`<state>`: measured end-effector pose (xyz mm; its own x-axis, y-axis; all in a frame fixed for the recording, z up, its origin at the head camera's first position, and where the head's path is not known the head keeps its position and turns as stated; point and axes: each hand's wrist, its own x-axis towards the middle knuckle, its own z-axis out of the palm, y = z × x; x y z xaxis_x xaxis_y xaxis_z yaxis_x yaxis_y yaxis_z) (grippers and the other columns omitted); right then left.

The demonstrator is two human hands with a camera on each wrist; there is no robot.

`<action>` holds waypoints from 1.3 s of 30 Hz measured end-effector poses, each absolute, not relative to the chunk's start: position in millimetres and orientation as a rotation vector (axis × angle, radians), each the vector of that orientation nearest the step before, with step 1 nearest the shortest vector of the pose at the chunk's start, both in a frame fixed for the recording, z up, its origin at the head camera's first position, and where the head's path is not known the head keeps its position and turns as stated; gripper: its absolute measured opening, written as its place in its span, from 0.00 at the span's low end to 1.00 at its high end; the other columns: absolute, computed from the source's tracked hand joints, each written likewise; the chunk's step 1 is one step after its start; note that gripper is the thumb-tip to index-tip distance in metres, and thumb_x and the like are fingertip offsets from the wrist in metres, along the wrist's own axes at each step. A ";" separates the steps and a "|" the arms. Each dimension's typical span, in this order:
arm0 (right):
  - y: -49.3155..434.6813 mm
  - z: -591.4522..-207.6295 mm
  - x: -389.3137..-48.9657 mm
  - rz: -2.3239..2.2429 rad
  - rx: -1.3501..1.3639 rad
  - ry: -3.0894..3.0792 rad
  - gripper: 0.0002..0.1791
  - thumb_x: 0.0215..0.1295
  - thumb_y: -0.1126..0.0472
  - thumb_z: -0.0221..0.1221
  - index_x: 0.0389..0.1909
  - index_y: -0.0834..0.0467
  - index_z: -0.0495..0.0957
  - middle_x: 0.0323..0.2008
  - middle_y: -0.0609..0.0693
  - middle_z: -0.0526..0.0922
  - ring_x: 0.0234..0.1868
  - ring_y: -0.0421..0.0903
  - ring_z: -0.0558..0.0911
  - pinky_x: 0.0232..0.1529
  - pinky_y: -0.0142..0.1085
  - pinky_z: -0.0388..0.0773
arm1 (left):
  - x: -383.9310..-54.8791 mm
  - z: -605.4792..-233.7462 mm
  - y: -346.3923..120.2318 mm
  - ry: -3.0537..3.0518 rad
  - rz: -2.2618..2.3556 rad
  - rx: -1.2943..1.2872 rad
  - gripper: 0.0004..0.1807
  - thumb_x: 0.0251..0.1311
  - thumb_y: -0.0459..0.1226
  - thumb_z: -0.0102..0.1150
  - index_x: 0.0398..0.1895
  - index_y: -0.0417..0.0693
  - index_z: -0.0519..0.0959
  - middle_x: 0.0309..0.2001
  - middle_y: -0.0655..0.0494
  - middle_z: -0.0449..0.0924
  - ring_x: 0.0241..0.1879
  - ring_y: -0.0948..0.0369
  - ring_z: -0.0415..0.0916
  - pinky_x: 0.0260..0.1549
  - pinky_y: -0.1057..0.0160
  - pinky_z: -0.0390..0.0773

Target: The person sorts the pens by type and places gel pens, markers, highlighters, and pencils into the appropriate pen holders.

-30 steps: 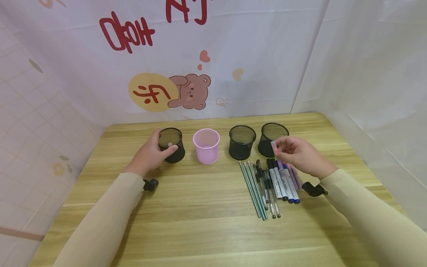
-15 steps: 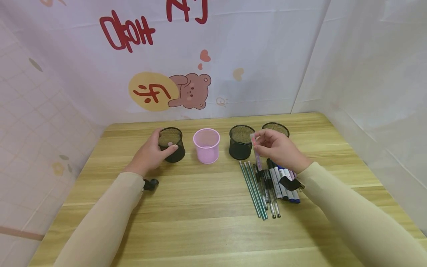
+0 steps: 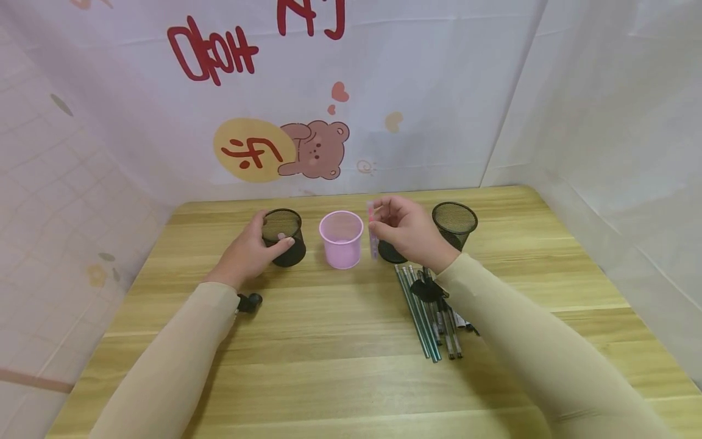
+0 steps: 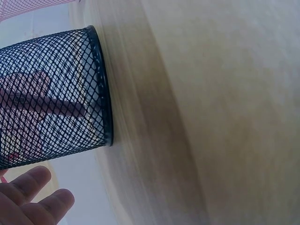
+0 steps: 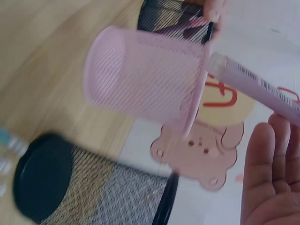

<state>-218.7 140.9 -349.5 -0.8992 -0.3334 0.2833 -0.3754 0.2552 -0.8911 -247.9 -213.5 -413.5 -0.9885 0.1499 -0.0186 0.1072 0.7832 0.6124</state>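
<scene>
At the left, my left hand (image 3: 247, 253) holds a black mesh pen cup (image 3: 290, 251), thumb over its near side. In the left wrist view, a pinkish marker (image 4: 56, 105) shows through that cup's mesh. My right hand (image 3: 411, 233) pinches a pale pink-purple highlighter (image 3: 373, 244) upright, between the pink mesh cup (image 3: 342, 251) and a second black mesh cup (image 3: 392, 254), which the hand mostly hides. The right wrist view has the highlighter's clear end (image 5: 218, 65) in line with the pink cup's rim; whether they touch I cannot tell.
A third black mesh cup (image 3: 454, 227) stands at the right. In front lie green pencils (image 3: 419, 317) and black gel pens (image 3: 446, 332); the right sleeve (image 3: 526, 341) covers most of the markers beside them. A printed white cloth (image 3: 428, 91) hangs behind the wooden table (image 3: 307, 378).
My right hand has carried the highlighter leftward from above the markers, past the black cups, to beside the pink cup. My left hand has stayed on its black cup.
</scene>
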 end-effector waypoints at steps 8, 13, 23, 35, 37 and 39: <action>96.0 -344.0 -229.5 1.834 0.720 -2.375 0.12 0.70 0.71 0.62 0.52 0.63 0.79 0.38 0.56 0.85 0.36 0.44 0.83 0.39 0.30 0.81 | -247.9 -412.8 -212.0 2.910 0.999 0.211 0.57 0.62 0.73 0.55 0.85 0.57 0.47 0.81 0.42 0.59 0.78 0.40 0.63 0.73 0.31 0.64; 72.8 -345.8 -237.2 1.880 0.728 -2.303 0.11 0.70 0.70 0.62 0.51 0.63 0.78 0.38 0.56 0.85 0.38 0.46 0.85 0.40 0.31 0.82 | -248.5 -411.4 -212.0 2.904 0.998 0.201 0.56 0.64 0.72 0.55 0.85 0.56 0.47 0.81 0.42 0.59 0.78 0.40 0.62 0.73 0.31 0.64; 33.8 -347.3 -242.9 1.904 0.685 -2.189 0.13 0.73 0.70 0.60 0.56 0.65 0.75 0.43 0.59 0.85 0.36 0.44 0.83 0.38 0.29 0.79 | -249.5 -412.7 -213.5 2.891 1.017 0.221 0.55 0.65 0.70 0.57 0.84 0.56 0.48 0.80 0.42 0.61 0.76 0.40 0.64 0.72 0.32 0.66; 3.7 -351.6 -239.9 1.894 0.724 -2.168 0.09 0.73 0.70 0.60 0.50 0.62 0.75 0.41 0.57 0.83 0.34 0.42 0.79 0.36 0.27 0.77 | -248.2 -412.4 -214.6 2.870 1.035 0.225 0.57 0.63 0.72 0.56 0.85 0.55 0.47 0.79 0.41 0.61 0.76 0.40 0.64 0.72 0.32 0.66; 0.7 -353.7 -239.3 1.913 0.728 -2.166 0.08 0.73 0.71 0.60 0.49 0.62 0.75 0.40 0.57 0.83 0.33 0.42 0.79 0.35 0.28 0.77 | -248.1 -412.3 -214.4 2.868 1.041 0.226 0.56 0.64 0.71 0.57 0.84 0.56 0.47 0.80 0.41 0.60 0.77 0.40 0.63 0.73 0.31 0.65; -1.9 -356.4 -239.2 1.949 0.732 -2.161 0.08 0.73 0.71 0.60 0.48 0.61 0.74 0.40 0.57 0.84 0.33 0.42 0.80 0.34 0.28 0.77 | -248.1 -412.4 -214.3 2.868 1.035 0.224 0.56 0.64 0.70 0.58 0.85 0.56 0.46 0.81 0.41 0.58 0.78 0.39 0.61 0.73 0.31 0.64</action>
